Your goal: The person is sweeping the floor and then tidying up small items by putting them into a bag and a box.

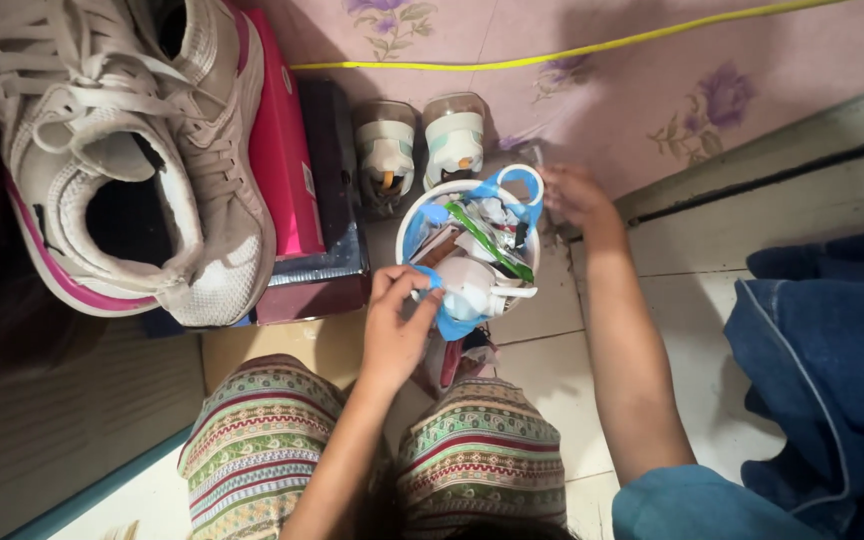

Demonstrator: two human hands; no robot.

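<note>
Nearest the person, two knees in striped patterned trousers (372, 450) frame the lower view, with a blue garment (832, 380) lying on the tiled floor (672, 280) to the right of the small white bin. That small white bin (467, 250) stands on the floor just beyond the knees, lined with a blue plastic bag (512, 195) and filled with scraps of paper and wrappers. The left hand (397, 325) rests on the bin's near rim, fingers curled closed over the bag's edge there. The right hand (572, 195) is at the bin's far right rim, beside the raised blue bag handle; whether its fingers actually pinch the bag cannot be told. Just beyond the bin stand two small jars (420, 145). Left of the bin lies a pink box (282, 150), with a pair of white sneakers (122, 150) further left. Beyond the bin, a yellow cord (572, 50) crosses a floral sheet (602, 90).
</note>
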